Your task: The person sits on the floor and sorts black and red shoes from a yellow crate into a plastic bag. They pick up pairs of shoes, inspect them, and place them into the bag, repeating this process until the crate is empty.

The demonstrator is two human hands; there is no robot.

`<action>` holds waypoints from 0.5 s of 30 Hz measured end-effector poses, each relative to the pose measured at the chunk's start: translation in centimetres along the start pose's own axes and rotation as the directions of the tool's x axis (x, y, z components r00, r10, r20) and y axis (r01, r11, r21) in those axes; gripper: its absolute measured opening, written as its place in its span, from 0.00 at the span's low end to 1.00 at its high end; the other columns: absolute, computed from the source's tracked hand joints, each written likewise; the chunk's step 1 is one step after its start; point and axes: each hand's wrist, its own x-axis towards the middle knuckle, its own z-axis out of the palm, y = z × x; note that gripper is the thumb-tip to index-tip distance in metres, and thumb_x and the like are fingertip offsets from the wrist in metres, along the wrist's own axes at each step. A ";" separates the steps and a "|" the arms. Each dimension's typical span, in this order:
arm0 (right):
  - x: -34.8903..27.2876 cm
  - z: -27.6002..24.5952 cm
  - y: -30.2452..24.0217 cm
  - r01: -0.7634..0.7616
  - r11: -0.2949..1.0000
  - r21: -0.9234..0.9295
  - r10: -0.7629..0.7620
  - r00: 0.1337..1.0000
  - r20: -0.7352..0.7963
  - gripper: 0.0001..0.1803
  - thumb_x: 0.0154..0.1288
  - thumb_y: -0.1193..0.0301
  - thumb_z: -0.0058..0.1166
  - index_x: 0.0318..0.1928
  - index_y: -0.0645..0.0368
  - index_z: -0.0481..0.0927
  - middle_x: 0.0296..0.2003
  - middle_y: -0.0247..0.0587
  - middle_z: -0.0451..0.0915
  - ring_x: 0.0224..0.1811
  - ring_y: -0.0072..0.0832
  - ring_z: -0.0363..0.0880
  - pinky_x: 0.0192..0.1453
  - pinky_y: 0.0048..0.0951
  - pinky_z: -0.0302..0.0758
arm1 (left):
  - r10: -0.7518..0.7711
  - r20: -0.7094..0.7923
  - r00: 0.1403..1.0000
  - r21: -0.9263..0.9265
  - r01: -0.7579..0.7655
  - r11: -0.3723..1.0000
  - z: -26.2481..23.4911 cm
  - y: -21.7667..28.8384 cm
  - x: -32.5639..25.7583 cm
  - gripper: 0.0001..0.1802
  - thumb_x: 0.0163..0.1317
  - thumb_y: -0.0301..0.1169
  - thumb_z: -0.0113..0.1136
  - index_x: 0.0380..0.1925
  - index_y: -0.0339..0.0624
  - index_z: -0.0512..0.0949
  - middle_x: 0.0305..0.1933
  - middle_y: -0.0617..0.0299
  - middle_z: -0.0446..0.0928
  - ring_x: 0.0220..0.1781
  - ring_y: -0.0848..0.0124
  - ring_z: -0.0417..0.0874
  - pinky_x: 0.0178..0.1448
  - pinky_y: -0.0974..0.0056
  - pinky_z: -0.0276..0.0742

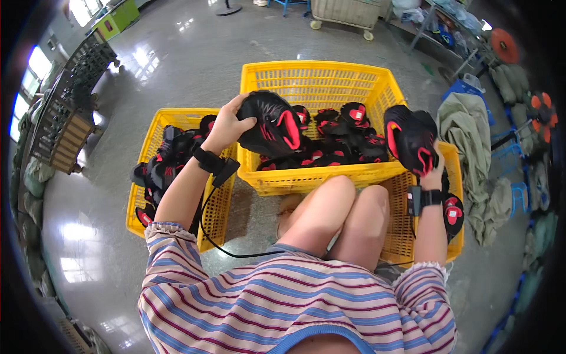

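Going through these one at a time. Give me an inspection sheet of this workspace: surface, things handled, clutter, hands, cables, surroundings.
Surface: grey, shiny floor under three yellow crates: left, middle, right.
Things handled: black-and-red shoes; many in the left and middle crates, the right crate's contents partly hidden.
Clutter: grey-green cloth hanging beside the right crate.
Hands: left hand grips one shoe; right hand grips another shoe.
Cables: black cable from the left wristband toward the lap.
Surroundings: rack left, cart ahead, orange fans right.

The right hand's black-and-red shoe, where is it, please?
In the head view, the shoe is right of centre, by the right end of the large yellow crate, left of the grey-green cloth.
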 end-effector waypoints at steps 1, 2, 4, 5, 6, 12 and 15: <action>-0.9 -1.7 -0.9 -0.002 0.997 0.080 -0.002 0.999 0.052 0.28 0.73 0.53 0.40 0.61 0.62 0.69 0.59 0.46 0.73 0.59 0.40 0.73 0.64 0.42 0.69 | -0.017 0.025 1.000 -0.047 0.018 0.999 1.5 -0.2 0.5 0.29 0.52 0.19 0.59 0.57 0.31 0.67 0.52 0.57 0.75 0.51 0.73 0.76 0.55 0.67 0.73; -1.6 -3.3 -1.6 -0.006 0.987 0.159 -0.011 0.995 0.103 0.26 0.73 0.56 0.41 0.61 0.63 0.69 0.59 0.46 0.72 0.59 0.39 0.73 0.64 0.40 0.69 | -0.032 0.071 0.997 -0.049 0.035 0.998 3.0 -0.2 1.2 0.30 0.53 0.18 0.59 0.58 0.32 0.66 0.52 0.56 0.75 0.51 0.72 0.76 0.56 0.67 0.73; -2.3 -6.3 -2.2 0.132 0.975 0.178 -0.155 0.980 0.121 0.24 0.72 0.63 0.42 0.62 0.66 0.67 0.60 0.45 0.72 0.61 0.37 0.71 0.68 0.38 0.64 | -0.052 0.179 0.983 -0.053 0.062 0.997 6.7 0.3 3.1 0.32 0.54 0.17 0.58 0.61 0.34 0.63 0.52 0.55 0.74 0.53 0.71 0.75 0.59 0.67 0.72; -2.4 -7.2 -2.2 0.221 0.975 0.015 -0.221 0.968 0.119 0.26 0.70 0.63 0.45 0.62 0.67 0.66 0.60 0.45 0.71 0.61 0.36 0.71 0.68 0.38 0.64 | -0.006 0.224 0.975 -0.061 0.020 0.998 8.3 0.9 3.8 0.30 0.54 0.18 0.59 0.59 0.36 0.65 0.51 0.58 0.74 0.52 0.71 0.76 0.58 0.67 0.72; -2.8 -8.1 -2.3 0.298 0.943 -0.150 -0.281 0.951 0.126 0.28 0.68 0.64 0.48 0.63 0.68 0.65 0.60 0.45 0.71 0.61 0.35 0.71 0.68 0.37 0.63 | 0.041 0.260 0.965 -0.001 -0.042 0.999 9.9 1.5 4.5 0.29 0.55 0.18 0.59 0.58 0.38 0.66 0.51 0.60 0.74 0.52 0.71 0.76 0.58 0.67 0.72; -4.7 1.4 -2.4 0.175 0.984 -0.021 -0.144 0.870 0.472 0.34 0.57 0.62 0.64 0.59 0.69 0.68 0.55 0.46 0.75 0.56 0.35 0.75 0.63 0.37 0.69 | 0.065 0.422 0.904 0.318 -0.215 0.924 15.1 6.2 7.3 0.25 0.52 0.24 0.62 0.52 0.41 0.71 0.49 0.58 0.75 0.52 0.69 0.76 0.59 0.64 0.70; -2.5 1.1 -3.2 0.280 0.960 0.011 -0.251 0.842 0.478 0.34 0.61 0.61 0.60 0.63 0.64 0.65 0.57 0.44 0.73 0.59 0.36 0.73 0.65 0.39 0.67 | 0.326 0.423 0.846 0.264 -0.459 0.848 16.6 6.9 7.5 0.24 0.48 0.22 0.60 0.50 0.39 0.73 0.48 0.52 0.75 0.51 0.60 0.77 0.59 0.61 0.69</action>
